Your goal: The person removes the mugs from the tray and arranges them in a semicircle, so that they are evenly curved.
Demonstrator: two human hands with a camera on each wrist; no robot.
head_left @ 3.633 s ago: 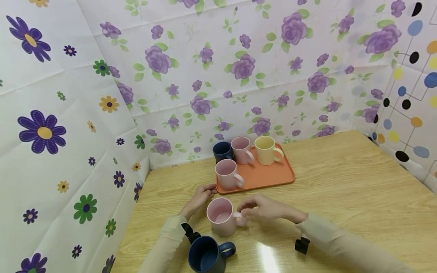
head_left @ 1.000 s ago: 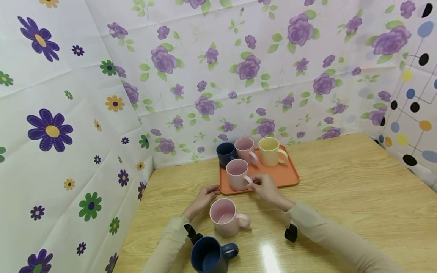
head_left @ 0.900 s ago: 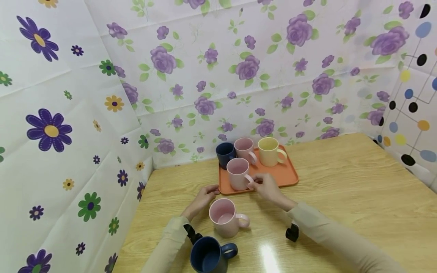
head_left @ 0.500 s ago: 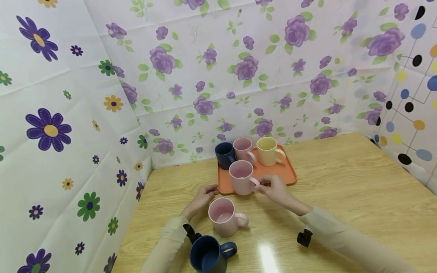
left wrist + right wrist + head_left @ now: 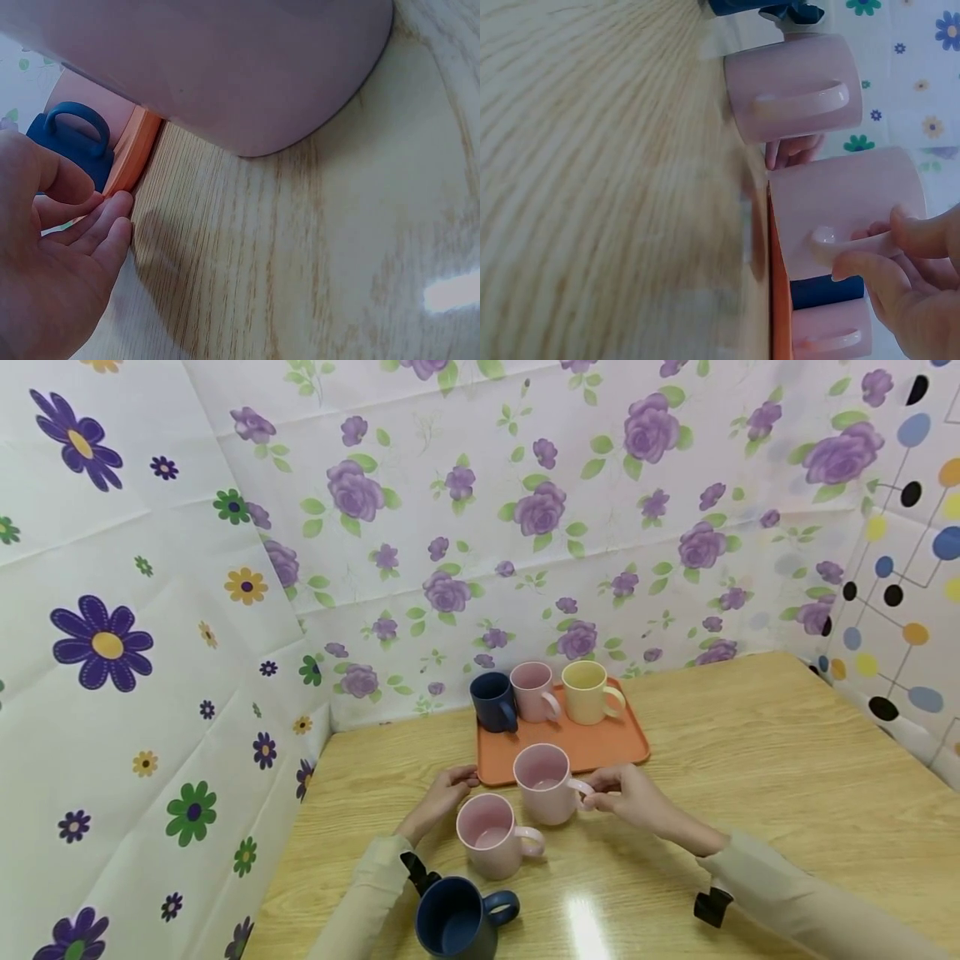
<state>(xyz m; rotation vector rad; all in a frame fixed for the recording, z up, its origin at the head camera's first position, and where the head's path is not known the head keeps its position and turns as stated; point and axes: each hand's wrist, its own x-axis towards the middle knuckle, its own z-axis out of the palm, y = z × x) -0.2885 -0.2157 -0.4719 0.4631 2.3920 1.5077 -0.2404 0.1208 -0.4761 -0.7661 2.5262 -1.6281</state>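
Note:
My right hand pinches the handle of a pink mug between thumb and fingers. This mug is upright in front of the tray's near edge; in the right wrist view its base tilts slightly, close to the tabletop. My left hand rests on the table, fingertips touching the near left corner of the orange tray. In the left wrist view those fingers lie against the tray's edge. Another pink mug stands between my left forearm and the held mug.
On the tray's back stand a blue mug, a pink mug and a yellow mug. A larger blue mug stands nearest me, beside my left sleeve. Flowered cloth hangs behind the wooden table.
My right hand has gone from the nearer pink mug to the one on the tray's front left, gripped its handle and carried it toward me and rightward off the tray. My left hand stays put.

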